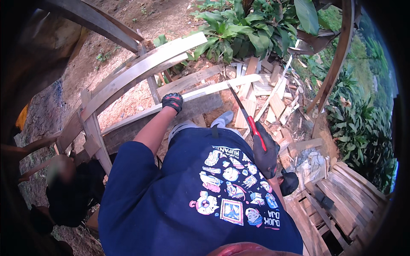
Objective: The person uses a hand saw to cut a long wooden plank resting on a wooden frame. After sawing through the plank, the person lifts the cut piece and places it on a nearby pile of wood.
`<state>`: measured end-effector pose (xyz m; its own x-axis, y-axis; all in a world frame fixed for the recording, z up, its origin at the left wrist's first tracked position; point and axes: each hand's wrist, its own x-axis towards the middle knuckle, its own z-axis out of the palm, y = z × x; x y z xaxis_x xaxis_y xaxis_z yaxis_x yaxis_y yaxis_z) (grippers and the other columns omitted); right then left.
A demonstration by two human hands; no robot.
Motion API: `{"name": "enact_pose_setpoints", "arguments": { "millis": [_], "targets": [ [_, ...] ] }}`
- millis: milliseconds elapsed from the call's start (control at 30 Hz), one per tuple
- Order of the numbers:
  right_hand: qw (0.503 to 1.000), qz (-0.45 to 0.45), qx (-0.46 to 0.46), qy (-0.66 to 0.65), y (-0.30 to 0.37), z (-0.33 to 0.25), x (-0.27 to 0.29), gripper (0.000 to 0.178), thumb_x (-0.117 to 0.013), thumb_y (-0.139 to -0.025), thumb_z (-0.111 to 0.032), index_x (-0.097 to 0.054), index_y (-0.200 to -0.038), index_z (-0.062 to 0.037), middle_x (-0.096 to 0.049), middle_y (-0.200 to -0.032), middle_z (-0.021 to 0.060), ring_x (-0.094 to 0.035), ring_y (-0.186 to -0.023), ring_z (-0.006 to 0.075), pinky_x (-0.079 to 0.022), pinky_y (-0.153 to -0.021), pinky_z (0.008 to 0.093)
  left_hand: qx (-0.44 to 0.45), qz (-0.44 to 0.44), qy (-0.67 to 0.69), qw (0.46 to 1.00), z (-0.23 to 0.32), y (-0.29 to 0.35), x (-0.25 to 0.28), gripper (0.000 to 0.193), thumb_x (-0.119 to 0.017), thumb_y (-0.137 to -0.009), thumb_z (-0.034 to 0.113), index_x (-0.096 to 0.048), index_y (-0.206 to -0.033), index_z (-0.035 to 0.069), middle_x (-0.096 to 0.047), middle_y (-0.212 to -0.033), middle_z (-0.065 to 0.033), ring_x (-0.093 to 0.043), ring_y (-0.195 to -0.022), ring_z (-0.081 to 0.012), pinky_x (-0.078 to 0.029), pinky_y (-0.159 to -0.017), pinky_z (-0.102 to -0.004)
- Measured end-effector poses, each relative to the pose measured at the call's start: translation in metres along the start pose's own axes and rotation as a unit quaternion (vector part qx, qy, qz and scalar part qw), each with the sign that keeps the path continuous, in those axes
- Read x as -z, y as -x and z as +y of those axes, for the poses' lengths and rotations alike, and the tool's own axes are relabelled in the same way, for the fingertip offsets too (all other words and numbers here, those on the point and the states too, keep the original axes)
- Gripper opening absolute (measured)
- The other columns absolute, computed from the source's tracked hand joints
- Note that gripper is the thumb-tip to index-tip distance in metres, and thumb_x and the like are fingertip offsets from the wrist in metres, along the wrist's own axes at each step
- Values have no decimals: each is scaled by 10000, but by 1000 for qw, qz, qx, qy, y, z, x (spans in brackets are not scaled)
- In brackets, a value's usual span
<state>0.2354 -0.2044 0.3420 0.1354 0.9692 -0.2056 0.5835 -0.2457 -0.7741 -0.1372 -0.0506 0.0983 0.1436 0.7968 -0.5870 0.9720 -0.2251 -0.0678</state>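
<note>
My left hand point(172, 103), in a black glove with red marks, is closed on a long pale wooden strip point(205, 90). The strip runs from the lower left to the upper right in front of me. A handsaw point(243, 109) with a narrow dark blade and red handle is in my right hand point(265, 154), which wears a dark glove. Its blade points up and to the left, with the tip by the strip, right of my left hand. Whether the teeth touch the wood, I cannot tell. Below the strip lies a wider grey board point(188, 109).
A wooden frame with a pale top rail point(145, 66) stands at the left. Wood offcuts point(275, 96) litter the ground ahead, beside leafy plants point(256, 32). Stacked slats point(350, 198) lie at the lower right. Another person point(70, 192) is at the lower left.
</note>
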Motion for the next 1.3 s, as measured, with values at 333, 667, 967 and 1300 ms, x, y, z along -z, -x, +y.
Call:
{"name": "enact_pose_setpoints", "arguments": {
  "millis": [333,667,967,1300],
  "targets": [
    [999,37,15,-7,-6,79,-29,409,-680,-1034,-228,-721,-1427,-121,-813,-1111,182,-793,-942,309,-589,-883,416,34,-10,8,999,30,10,-66,339,-552,-1020,268,-804,-1210,144,-772,-1289,-101,-746,-1188,-293,-592,-973,-476],
    [1000,-9,-25,-14,-23,53,-19,403,-695,-1024,-187,-726,-1422,-132,-808,-1102,189,-799,-968,310,-592,-887,406,101,19,95,990,35,3,-80,305,-595,-967,284,-825,-1105,138,-796,-1126,-149,-764,-1105,-321,-584,-934,-477],
    [998,-32,-53,-14,-34,40,-11,430,-692,-1003,-165,-713,-1431,-130,-798,-1115,227,-803,-964,337,-598,-869,410,17,-2,176,984,33,31,-38,589,-744,-899,369,-657,-1450,181,-618,-1453,-143,-632,-1339,-333,-542,-1094,-515],
    [999,-45,-12,16,-50,27,-16,412,-700,-1037,-125,-701,-1446,-78,-814,-1144,177,-780,-992,191,-581,-891,336,-13,33,167,985,28,25,-50,520,-685,-891,275,-693,-1394,143,-719,-1289,-143,-707,-1196,-332,-575,-1007,-477]
  ]
}}
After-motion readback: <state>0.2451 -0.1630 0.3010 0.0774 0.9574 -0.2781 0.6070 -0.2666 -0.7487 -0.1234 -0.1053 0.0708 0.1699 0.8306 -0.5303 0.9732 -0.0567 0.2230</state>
